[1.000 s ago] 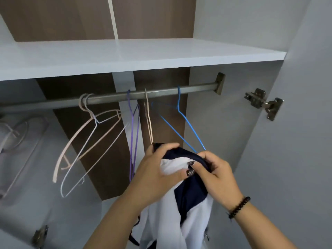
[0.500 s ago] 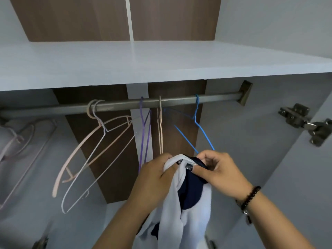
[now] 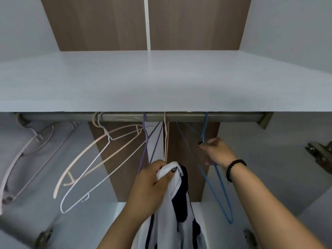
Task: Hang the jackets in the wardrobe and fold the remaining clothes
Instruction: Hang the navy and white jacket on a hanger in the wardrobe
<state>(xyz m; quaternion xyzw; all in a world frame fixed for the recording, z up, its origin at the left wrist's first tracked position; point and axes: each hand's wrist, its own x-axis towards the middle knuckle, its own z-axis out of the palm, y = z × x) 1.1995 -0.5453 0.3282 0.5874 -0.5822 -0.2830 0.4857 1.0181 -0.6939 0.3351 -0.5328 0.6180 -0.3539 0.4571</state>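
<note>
The left hand (image 3: 152, 184) is fisted round the bunched collar of a white and navy jacket (image 3: 172, 212), which hangs below it in front of the wardrobe opening. The right hand (image 3: 214, 151), arm stretched up and forward, pinches the neck of the blue hanger (image 3: 218, 186) hooked on the rail (image 3: 188, 116) just under the shelf (image 3: 161, 83). No writing is legible. Peach, white and purple hangers (image 3: 100, 159) crowd the rail to the left.
</note>
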